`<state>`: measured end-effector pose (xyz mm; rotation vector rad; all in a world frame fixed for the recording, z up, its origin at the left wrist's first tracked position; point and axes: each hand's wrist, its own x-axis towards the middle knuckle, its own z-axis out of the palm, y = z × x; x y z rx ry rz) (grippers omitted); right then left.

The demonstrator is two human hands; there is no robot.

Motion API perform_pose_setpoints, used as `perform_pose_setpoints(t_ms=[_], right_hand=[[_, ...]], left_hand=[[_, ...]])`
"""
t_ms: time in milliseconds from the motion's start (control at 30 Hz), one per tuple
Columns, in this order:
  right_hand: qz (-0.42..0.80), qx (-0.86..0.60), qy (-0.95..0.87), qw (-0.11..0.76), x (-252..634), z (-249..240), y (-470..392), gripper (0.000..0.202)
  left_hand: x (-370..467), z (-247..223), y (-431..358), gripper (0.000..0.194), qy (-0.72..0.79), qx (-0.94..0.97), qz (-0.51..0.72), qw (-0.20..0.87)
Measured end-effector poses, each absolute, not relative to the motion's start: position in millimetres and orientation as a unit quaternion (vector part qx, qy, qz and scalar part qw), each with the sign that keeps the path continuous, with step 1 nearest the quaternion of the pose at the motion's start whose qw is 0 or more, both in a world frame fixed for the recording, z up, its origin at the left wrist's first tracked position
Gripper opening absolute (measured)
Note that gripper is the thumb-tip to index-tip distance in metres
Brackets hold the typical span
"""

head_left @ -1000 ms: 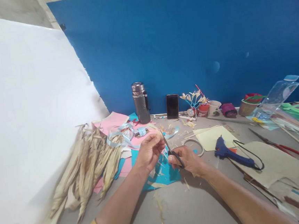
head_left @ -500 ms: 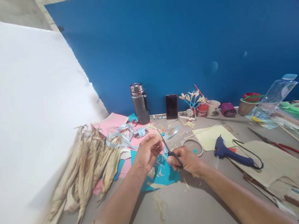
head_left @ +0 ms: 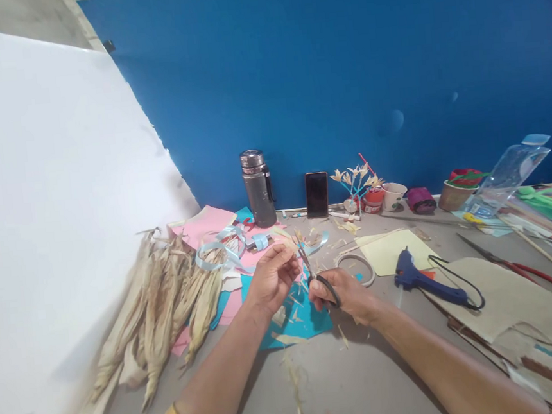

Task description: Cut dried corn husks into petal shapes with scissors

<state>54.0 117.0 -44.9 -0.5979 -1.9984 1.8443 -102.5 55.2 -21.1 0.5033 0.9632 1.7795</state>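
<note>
Black-handled scissors (head_left: 322, 287) are in my right hand (head_left: 344, 291), its fingers through the loops. Their blades point up and away, slightly parted. Just left of the blades, my left hand (head_left: 275, 275) pinches a small pale piece of dry husk (head_left: 287, 238), mostly hidden by the fingertips. Beneath both hands lies a sheet of blue paper (head_left: 310, 320) scattered with husk scraps. To the left spreads a bundle of dried corn husks (head_left: 159, 307).
A blue glue gun (head_left: 428, 284) rests at right, near a tape roll (head_left: 371, 269) and red-handled shears (head_left: 542, 270). Along the back stand a thermos (head_left: 258, 192), a phone (head_left: 317, 195), husk flowers (head_left: 357, 180), a paper cup (head_left: 394, 196) and a plastic bottle (head_left: 509, 173).
The scissor blades, nearly together before, are now spread apart beside the left fingertips. Both hands stay in almost the same place.
</note>
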Motion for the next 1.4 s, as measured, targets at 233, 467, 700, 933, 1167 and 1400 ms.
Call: perform_pose_setpoints(t_ms=[233, 467, 700, 933, 1167, 1400], right_hand=[[0.638, -0.201, -0.723, 0.169, 54.8, -46.7, 117.8, 0.061], [0.632, -0.202, -0.729, 0.165, 54.3, -49.4, 118.5, 0.059], [0.65, -0.217, -0.711, 0.157, 52.9, -49.1, 116.6, 0.061], [0.645, -0.199, -0.718, 0.17, 53.8, -50.3, 117.3, 0.058], [0.644, -0.207, -0.717, 0.166, 54.0, -49.3, 117.4, 0.057], [0.664, -0.237, -0.684, 0.187, 51.4, -45.8, 114.9, 0.06]], left_hand=[[-104.8, -22.0, 52.9, 0.022, 0.411, 0.236, 0.724, 0.501], [-104.9, -23.0, 52.8, 0.02, 0.422, 0.258, 0.713, 0.498], [-104.4, -20.3, 51.5, 0.02, 0.421, 0.256, 0.716, 0.494], [-103.4, -18.6, 51.9, 0.024, 0.424, 0.247, 0.717, 0.496], [-103.2, -21.1, 50.9, 0.022, 0.43, 0.257, 0.701, 0.507], [-102.2, -22.2, 51.1, 0.023, 0.431, 0.251, 0.696, 0.517]])
